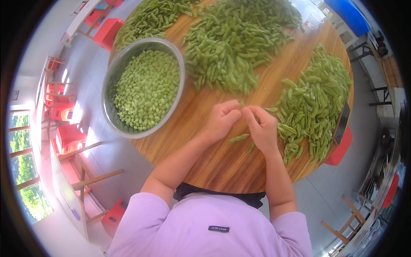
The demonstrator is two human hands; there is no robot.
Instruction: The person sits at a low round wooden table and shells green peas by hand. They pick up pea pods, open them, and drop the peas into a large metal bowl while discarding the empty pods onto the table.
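Over the middle of a round wooden table (pixel 205 160), my left hand (pixel 223 120) and my right hand (pixel 261 127) meet at the fingertips. Between them they pinch a green bean pod (pixel 241 103), mostly hidden by the fingers. One loose pod (pixel 239 138) lies just below my hands, and part of another sits beside my right wrist. To the left stands a steel bowl (pixel 183 72) holding shelled green beans (pixel 147 90). A large heap of pods (pixel 228 48) lies beyond my hands, and a separate pile of pods (pixel 316 102) is at the right.
Another heap of pods (pixel 154 19) lies behind the bowl. A dark flat object (pixel 341 123) rests at the table's right edge. Red stools (pixel 109 33) stand around on the tiled floor (pixel 112 154), and a clear plastic item (pixel 316 17) is at the far edge.
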